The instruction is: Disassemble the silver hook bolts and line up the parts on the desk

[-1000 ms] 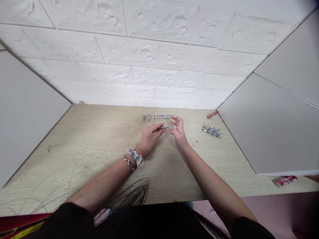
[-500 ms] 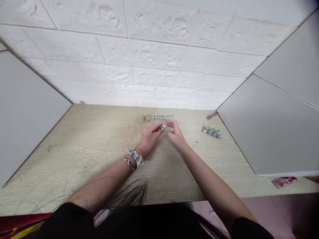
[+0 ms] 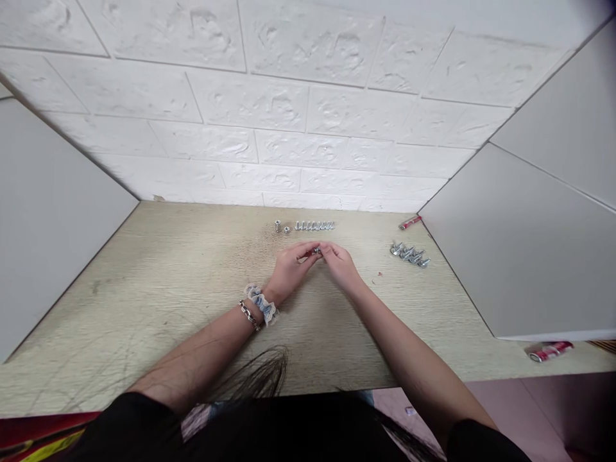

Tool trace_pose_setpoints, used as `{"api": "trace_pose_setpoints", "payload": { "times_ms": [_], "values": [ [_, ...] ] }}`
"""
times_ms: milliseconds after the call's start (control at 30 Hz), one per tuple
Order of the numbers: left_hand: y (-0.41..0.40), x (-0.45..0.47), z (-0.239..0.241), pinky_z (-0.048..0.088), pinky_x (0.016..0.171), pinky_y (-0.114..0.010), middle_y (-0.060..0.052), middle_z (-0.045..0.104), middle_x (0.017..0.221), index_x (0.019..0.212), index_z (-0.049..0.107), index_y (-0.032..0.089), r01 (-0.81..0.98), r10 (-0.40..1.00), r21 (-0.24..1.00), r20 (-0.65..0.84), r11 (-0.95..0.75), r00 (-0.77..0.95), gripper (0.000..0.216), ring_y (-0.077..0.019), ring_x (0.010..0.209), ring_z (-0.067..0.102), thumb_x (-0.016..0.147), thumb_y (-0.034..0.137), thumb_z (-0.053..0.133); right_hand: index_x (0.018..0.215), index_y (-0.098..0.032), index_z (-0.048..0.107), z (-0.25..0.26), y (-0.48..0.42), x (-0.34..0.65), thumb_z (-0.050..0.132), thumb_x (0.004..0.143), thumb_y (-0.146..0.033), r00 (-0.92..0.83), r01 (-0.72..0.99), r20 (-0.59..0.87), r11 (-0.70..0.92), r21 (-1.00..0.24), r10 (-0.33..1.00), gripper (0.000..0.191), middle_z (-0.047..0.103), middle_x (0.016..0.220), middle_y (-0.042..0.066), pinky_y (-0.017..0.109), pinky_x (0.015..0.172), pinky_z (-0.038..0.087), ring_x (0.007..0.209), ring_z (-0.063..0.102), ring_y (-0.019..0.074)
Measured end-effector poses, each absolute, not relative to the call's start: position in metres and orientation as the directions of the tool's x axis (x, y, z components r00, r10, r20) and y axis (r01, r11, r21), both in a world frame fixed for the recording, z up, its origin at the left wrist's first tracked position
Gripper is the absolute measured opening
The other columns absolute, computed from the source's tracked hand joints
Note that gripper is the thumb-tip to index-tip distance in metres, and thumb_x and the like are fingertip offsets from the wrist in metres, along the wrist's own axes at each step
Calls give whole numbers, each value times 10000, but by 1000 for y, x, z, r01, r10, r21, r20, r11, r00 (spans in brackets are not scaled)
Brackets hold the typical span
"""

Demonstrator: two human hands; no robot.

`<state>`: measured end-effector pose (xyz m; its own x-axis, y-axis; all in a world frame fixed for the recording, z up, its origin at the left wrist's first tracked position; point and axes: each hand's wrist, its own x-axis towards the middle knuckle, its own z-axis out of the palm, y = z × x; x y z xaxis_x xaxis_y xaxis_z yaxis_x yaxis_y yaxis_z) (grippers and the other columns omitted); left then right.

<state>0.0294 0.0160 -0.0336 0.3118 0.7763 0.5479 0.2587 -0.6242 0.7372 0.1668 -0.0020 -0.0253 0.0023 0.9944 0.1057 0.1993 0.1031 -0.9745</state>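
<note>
My left hand [image 3: 290,267] and my right hand [image 3: 339,264] meet over the middle of the wooden table [image 3: 158,282]. Both pinch one small silver bolt [image 3: 316,249] between their fingertips; only a bit of it shows between the fingers. A scrunchie and a chain bracelet sit on my left wrist. Just behind the hands lies a row of several silver bolts [image 3: 314,225], with two separate small nuts [image 3: 282,226] to its left.
A loose pile of silver bolts [image 3: 410,253] lies at the right. A red pen-like item [image 3: 409,222] rests by the grey right panel [image 3: 520,250]; another red item [image 3: 548,350] lies below it. A grey panel [image 3: 48,218] bounds the left, a white brick wall the back.
My right hand, open a second ago, has closed in from the right onto the bolt held by my left hand. Both hands now pinch it together.
</note>
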Motion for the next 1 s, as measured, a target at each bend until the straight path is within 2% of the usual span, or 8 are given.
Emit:
{"api": "trace_pose_setpoints", "payload": {
  "times_ms": [100,200,333,500,733,800,933,1000],
  "values": [
    [17,29,-34,535,833,-311,-63,685,1028,1034,655,193,240,786,754,542,-611,298,238,-162,910,647,819,258,574,829,-213,499,-26,-2,167,480,736,-320,28,172,162,155,-973,986,144,576,891,28,337,822,412,873,514,183],
    [17,30,-33,538,828,-314,-58,679,1044,1046,648,201,231,791,763,536,-604,296,245,-163,915,646,821,257,569,934,-240,460,-27,-1,169,491,649,-227,84,153,204,190,-970,975,287,538,1057,25,338,855,399,946,480,181],
    [17,30,-33,539,818,-300,-62,683,1024,1036,649,191,230,785,757,546,-612,293,238,-156,904,646,821,253,570,869,-223,489,-29,0,170,452,757,-366,132,226,168,135,-965,977,185,557,967,32,319,793,401,871,488,178],
    [15,30,-31,544,794,-285,-76,687,992,1008,654,168,233,801,773,527,-591,284,231,-152,871,650,817,272,577,567,-206,415,-26,-3,169,330,821,-598,74,322,150,119,-939,986,475,474,613,4,292,660,365,657,461,159],
    [16,31,-34,545,790,-286,-65,692,966,999,647,168,247,806,771,533,-588,257,231,-147,852,650,809,283,585,785,-221,394,-24,-5,167,478,729,-308,122,184,195,171,-968,973,134,470,754,-12,267,670,368,697,442,135],
    [16,30,-34,547,790,-291,-71,691,968,996,645,165,250,816,778,526,-576,241,238,-151,848,651,804,294,590,847,-232,362,-24,-4,169,476,672,-238,151,122,224,207,-971,963,210,478,820,-15,258,666,374,694,436,124],
    [17,30,-35,547,797,-296,-78,688,978,994,646,159,249,814,777,532,-579,232,241,-155,863,650,804,296,590,823,-232,392,-24,-3,171,452,740,-309,163,171,179,151,-974,970,128,470,760,-19,255,610,347,652,411,129],
    [17,30,-36,548,796,-298,-76,686,987,997,645,165,245,809,773,539,-585,233,240,-154,866,650,806,298,588,713,-221,418,-24,-3,170,403,804,-442,154,230,144,107,-967,977,239,445,672,-13,265,602,335,641,405,140]
  ]
}}
